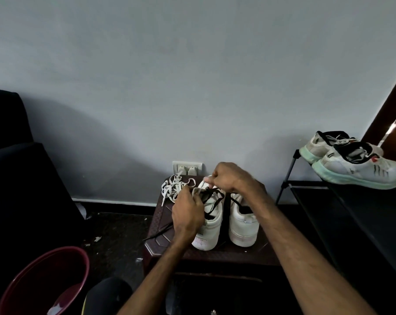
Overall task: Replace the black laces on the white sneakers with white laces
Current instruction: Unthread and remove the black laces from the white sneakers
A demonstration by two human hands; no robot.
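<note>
Lighting is dim and flat; the wall carries a broad soft shadow at lower left. Dark areas lose detail. Wide-angle bending shows at the right edge

Grey wall, dark floor

white sneakers with black laces at the left hand, off-white laces just left of it, stool dark brown, embossed pattern I think. mint-soled shoes far to its right.
</note>
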